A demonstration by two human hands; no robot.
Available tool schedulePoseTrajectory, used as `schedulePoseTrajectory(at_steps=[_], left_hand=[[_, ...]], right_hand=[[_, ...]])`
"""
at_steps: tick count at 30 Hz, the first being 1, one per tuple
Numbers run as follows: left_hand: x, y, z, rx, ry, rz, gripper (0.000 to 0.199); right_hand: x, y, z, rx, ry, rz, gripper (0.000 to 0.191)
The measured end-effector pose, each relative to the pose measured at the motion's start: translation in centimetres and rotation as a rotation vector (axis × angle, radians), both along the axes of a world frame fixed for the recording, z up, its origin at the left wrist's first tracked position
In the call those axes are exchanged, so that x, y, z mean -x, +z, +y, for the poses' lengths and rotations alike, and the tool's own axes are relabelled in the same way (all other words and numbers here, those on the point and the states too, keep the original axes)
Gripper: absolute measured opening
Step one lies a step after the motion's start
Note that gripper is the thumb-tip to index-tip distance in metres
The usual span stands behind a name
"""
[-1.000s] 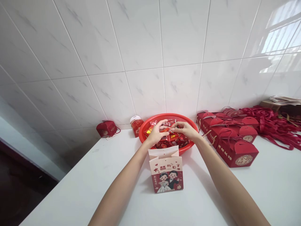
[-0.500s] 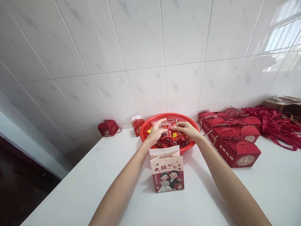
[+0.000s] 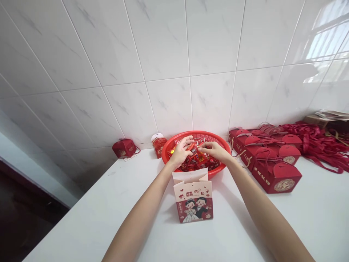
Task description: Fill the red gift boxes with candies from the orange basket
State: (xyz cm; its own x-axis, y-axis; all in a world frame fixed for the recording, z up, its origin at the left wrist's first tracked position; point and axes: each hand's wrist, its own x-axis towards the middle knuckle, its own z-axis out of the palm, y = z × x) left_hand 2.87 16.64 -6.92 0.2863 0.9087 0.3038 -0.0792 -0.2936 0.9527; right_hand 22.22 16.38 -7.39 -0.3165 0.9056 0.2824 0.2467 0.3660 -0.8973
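Observation:
Red-wrapped candies (image 3: 191, 165) fill a red plastic basket (image 3: 224, 142) by the wall. Over the basket's left part is my left hand (image 3: 182, 152), its curled fingers closed around a red-wrapped candy (image 3: 191, 146). My right hand (image 3: 214, 151) reaches in from the right, thumb and fingertips pinched together low over the candies; whatever is between them is too small to make out. In front of the basket stands a cream and red paper box (image 3: 194, 202) with a cartoon couple on it and its top flaps open.
Several closed dark red boxes (image 3: 278, 178) with cord handles stand at the right, beside a heap of red ribbons (image 3: 321, 143). A small red box (image 3: 124, 148) and a candy-filled container (image 3: 159, 145) stand left of the basket.
The candy in my left hand now shows as a red piece between the fingers. My right fingers have shifted slightly left and down over the candies.

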Motion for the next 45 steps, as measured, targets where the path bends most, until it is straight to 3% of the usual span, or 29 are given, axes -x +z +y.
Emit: schedulePoseTrajectory(at_steps=[5,12,16,20,22,25,31,36,45], left_hand=[[0.0,0.0,-0.1,-0.018,-0.049,0.004,0.068],[0.2,0.1,0.4,0.062,0.184,0.026,0.048],[0.2,0.1,0.4,-0.114,0.198,0.192,0.047],[-0.3,-0.1,0.0,-0.366,0.171,0.455,0.055],[-0.5,-0.1,-0.2,-0.42,0.17,0.531,0.048],[-0.7,-0.1,-0.4,-0.392,0.164,0.546,0.032],[-0.7,0.1,-0.1,-0.342,0.23,0.485,0.024],[-0.6,0.0,0.0,-0.219,0.118,0.369,0.03],[-0.7,0.2,-0.2,-0.219,0.021,0.354,0.032]], right_hand=[[0.0,0.3,-0.4,0.054,0.119,0.033,0.04],[0.0,0.4,-0.4,0.093,0.027,0.191,0.034],[0.0,0.3,-0.4,0.118,-0.077,0.217,0.03],[-0.1,0.2,-0.2,0.177,-0.073,0.253,0.03],[-0.1,0.2,-0.2,0.186,-0.065,0.25,0.031],[0.0,0.2,-0.1,0.171,-0.081,0.25,0.038],[0.1,0.3,-0.3,0.148,-0.208,0.218,0.048],[0.1,0.7,-0.7,0.041,-0.071,0.214,0.04],[0.0,0.5,-0.4,0.18,-0.042,0.38,0.04]])
